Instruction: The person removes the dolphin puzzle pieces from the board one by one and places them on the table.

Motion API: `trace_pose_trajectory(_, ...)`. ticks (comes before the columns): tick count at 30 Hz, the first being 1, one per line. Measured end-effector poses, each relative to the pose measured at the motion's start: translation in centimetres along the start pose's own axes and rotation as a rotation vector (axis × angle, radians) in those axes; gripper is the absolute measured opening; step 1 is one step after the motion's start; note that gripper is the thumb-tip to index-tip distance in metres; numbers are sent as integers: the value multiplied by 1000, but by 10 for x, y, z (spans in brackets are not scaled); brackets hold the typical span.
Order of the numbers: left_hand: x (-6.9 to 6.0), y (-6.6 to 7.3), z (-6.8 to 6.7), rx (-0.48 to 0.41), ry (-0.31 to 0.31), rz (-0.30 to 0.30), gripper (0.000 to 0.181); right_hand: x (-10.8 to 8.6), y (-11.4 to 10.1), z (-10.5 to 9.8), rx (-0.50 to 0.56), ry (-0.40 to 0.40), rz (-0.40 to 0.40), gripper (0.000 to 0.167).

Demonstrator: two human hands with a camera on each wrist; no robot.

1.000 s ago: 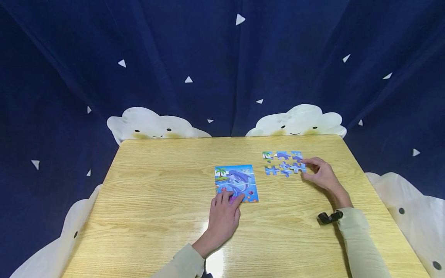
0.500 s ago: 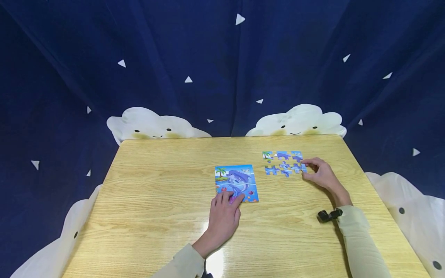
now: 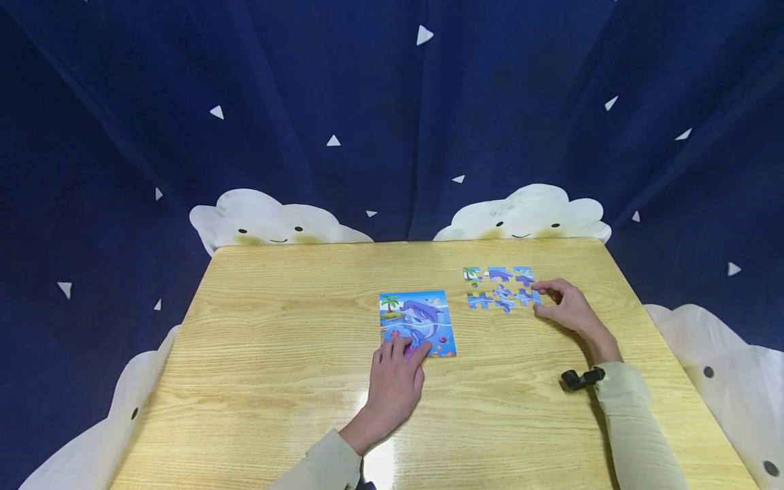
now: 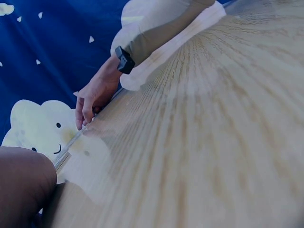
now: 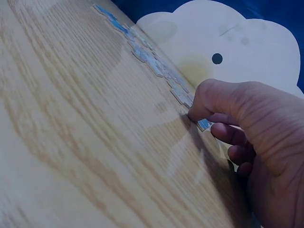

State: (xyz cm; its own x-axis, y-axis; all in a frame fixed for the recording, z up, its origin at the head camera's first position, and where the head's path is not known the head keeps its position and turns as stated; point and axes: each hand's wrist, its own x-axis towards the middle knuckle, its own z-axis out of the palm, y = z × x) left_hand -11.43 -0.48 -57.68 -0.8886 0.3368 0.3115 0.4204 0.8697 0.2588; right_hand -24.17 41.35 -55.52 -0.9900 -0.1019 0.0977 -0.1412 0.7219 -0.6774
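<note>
My left hand [image 3: 395, 381] rests its fingers on the lower edge of a square picture card [image 3: 413, 316] printed with dolphins, sea and a palm tree. At the card's upper right, several jigsaw puzzle pieces [image 3: 499, 274] lie flat in two rows with small gaps. My right hand [image 3: 569, 309] pinches the right edge of the lower row's rightmost puzzle piece [image 3: 528, 297] between thumb and index finger. In the right wrist view, a blue corner of that puzzle piece [image 5: 204, 124] shows between the fingertips. The left wrist view shows only part of my left hand [image 4: 23, 185].
The light wooden table [image 3: 275, 327] bears the card and pieces. A dark blue curtain [image 3: 343, 82] with white triangles and smiling clouds [image 3: 275, 221] hangs behind and beside it. A black camera [image 3: 578, 380] is strapped to the right wrist.
My right hand has slid its puzzle piece slightly to the right, widening the gap to the piece beside it. The left hand and the card stay in place.
</note>
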Motion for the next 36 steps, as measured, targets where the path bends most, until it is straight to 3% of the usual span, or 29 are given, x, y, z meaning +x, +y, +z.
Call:
trace_pose_trajectory(7, 0, 0, 0, 12, -5, 2, 45, -1, 0, 0, 7, 8, -2, 43)
trace_pose_trajectory(16, 0, 0, 3, 6, 9, 2, 44, -15, -14, 10, 102, 96, -50, 33)
trace_pose_trajectory(28, 0, 0, 0, -3, -3, 3, 44, -40, -61, 35, 201, 157, -154, 24)
trace_pose_trajectory(36, 0, -1, 0, -6, -10, 6, 45, -50, -110, 47, 273, 111, -238, 18)
